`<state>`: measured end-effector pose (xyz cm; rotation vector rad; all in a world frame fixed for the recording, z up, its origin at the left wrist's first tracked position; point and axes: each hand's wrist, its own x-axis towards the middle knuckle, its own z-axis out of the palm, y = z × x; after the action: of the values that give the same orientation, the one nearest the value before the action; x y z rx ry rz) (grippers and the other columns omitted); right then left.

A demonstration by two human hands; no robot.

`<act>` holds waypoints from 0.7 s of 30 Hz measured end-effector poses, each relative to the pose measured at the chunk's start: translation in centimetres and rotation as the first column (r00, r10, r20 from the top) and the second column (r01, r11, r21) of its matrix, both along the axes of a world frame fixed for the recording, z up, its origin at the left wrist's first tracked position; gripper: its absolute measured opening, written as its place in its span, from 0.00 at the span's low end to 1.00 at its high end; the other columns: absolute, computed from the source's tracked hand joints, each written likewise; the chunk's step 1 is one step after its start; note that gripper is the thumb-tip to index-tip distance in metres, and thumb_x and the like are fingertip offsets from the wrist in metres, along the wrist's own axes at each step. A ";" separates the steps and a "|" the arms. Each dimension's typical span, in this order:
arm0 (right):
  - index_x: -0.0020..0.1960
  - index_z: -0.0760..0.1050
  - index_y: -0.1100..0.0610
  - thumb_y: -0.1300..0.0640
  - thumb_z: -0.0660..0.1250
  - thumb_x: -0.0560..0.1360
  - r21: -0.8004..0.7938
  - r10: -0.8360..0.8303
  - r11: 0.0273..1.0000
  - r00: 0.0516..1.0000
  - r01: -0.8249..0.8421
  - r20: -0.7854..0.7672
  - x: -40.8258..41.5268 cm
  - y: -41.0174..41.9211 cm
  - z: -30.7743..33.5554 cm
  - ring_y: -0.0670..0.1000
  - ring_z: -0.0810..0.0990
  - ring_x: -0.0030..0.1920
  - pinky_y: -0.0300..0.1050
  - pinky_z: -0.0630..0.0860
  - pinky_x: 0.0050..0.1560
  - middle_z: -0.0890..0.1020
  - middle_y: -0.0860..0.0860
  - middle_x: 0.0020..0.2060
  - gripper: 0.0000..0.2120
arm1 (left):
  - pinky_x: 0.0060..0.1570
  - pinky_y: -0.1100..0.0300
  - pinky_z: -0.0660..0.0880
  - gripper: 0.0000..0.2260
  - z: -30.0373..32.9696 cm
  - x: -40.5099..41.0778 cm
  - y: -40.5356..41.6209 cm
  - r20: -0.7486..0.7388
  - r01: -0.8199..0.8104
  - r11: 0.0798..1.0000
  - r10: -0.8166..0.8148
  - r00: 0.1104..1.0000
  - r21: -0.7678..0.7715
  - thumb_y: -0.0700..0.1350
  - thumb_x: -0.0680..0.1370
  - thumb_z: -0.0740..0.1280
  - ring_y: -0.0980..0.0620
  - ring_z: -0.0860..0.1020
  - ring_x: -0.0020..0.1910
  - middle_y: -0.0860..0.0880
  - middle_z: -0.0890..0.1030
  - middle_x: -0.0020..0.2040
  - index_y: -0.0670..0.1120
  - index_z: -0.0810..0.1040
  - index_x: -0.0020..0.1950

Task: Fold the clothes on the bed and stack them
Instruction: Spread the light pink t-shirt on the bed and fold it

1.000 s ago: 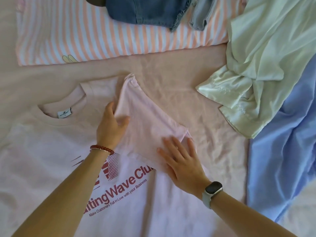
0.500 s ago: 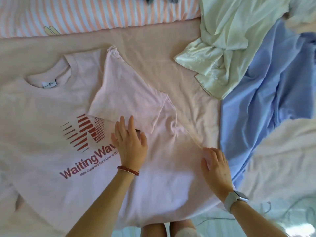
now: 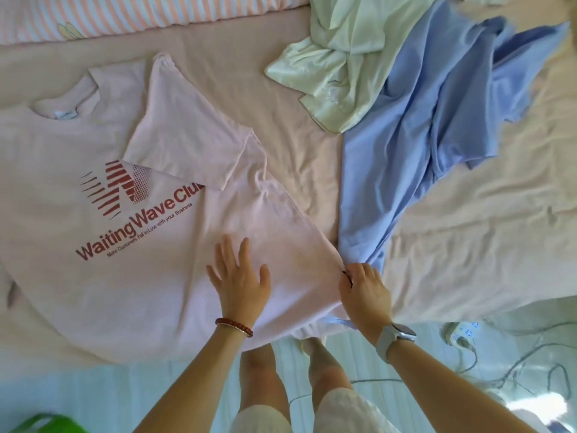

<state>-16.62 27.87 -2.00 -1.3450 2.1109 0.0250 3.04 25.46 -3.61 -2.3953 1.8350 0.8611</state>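
On the bed [image 3: 281, 89], a pink T-shirt [image 3: 93, 292] lies spread flat with its printed front up and its neck toward the striped pillow [image 3: 125, 14]. Its right sleeve [image 3: 187, 142] is folded in over the chest, covering the end of the red lettering. The left hand [image 3: 239, 282] rests palm down on the lower part of the shirt, fingers straight and spread, holding nothing. The right hand [image 3: 365, 292] is at the shirt's right side edge near the hem, fingers curled and pinching the fabric there. A blue garment [image 3: 406, 151] lies crumpled just beside that edge, its lower end touching the right hand's knuckles, and a pale green garment [image 3: 337, 73] sits bunched partly on top of it, farther up the bed. A beaded bracelet [image 3: 234, 326] circles the left wrist and a watch [image 3: 396, 337] the right. Below the bed edge, the person's legs stand on the floor, with cables [image 3: 499, 367] off to the right.
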 end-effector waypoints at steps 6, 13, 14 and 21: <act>0.46 0.74 0.62 0.63 0.57 0.78 -0.148 -0.113 0.975 0.939 0.169 0.326 -2.3 0.7 1.9 0.59 0.75 0.47 0.47 0.68 0.44 0.78 0.54 0.41 0.08 | 0.71 0.44 0.55 0.25 1.7 -5.1 3.3 -0.159 0.052 0.996 -0.062 0.985 -0.067 0.45 0.76 0.66 0.41 0.54 0.74 0.43 0.59 0.75 0.44 0.65 0.71; 0.45 0.68 0.56 0.59 0.53 0.80 -0.075 -0.257 0.942 0.848 0.327 0.464 -3.0 0.1 2.0 0.59 0.72 0.40 0.46 0.59 0.36 0.73 0.49 0.34 0.08 | 0.70 0.43 0.58 0.25 2.3 -7.0 5.7 -0.213 0.051 0.991 -0.078 0.974 -0.126 0.49 0.75 0.60 0.41 0.59 0.73 0.43 0.63 0.73 0.44 0.66 0.71; 0.47 0.69 0.56 0.58 0.53 0.80 -0.061 -0.256 0.946 0.849 0.318 0.462 -3.4 0.1 1.7 0.59 0.73 0.41 0.46 0.60 0.36 0.74 0.50 0.35 0.07 | 0.70 0.43 0.58 0.24 2.1 -7.0 5.8 -0.194 0.072 0.990 -0.095 0.976 -0.119 0.48 0.76 0.61 0.41 0.58 0.73 0.43 0.62 0.74 0.45 0.65 0.72; 0.57 0.68 0.56 0.52 0.64 0.76 0.215 0.034 0.970 0.941 -0.112 0.336 -6.2 2.4 -0.6 0.56 0.77 0.46 0.45 0.69 0.43 0.78 0.50 0.43 0.13 | 0.73 0.51 0.50 0.27 0.2 -6.9 5.4 -0.178 0.282 0.944 -0.253 0.951 0.169 0.52 0.79 0.58 0.46 0.44 0.76 0.50 0.46 0.77 0.54 0.51 0.76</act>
<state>-22.86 30.30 -2.62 -1.1946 1.7184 0.0696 -3.91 30.82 -3.45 -1.9566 1.9657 1.1596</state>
